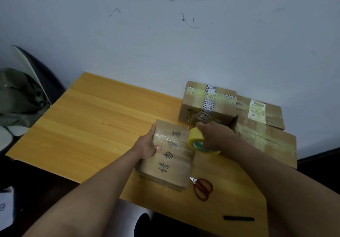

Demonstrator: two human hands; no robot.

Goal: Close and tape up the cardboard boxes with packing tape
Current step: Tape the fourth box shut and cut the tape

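Head view: our right hand (215, 135) curls round the roll of yellow packing tape (197, 142), held at the right edge of the small cardboard box (168, 155), with a clear strip stretched from the roll leftward across the box top. Our left hand (147, 145) grips the box's left edge, thumb lying on the top face and fingers down the side. The box sits on the wooden table (95, 119), right of its middle, black characters printed along its top.

Just beside the box on its near right lie red-handled scissors (202, 189), apart from the roll. Beyond our right hand stands a taped box (207, 104) with a printed strip crossing its top, close to the small box's far corner. Right of that lies a flat box with white labels (259, 111), and nearer, under our right forearm, a larger taped box (270, 142) crowds the table's right edge. A black bar (238, 218) lies near the table's near edge. Far left, off the table, a chair holds a dark green cloth (20, 96).
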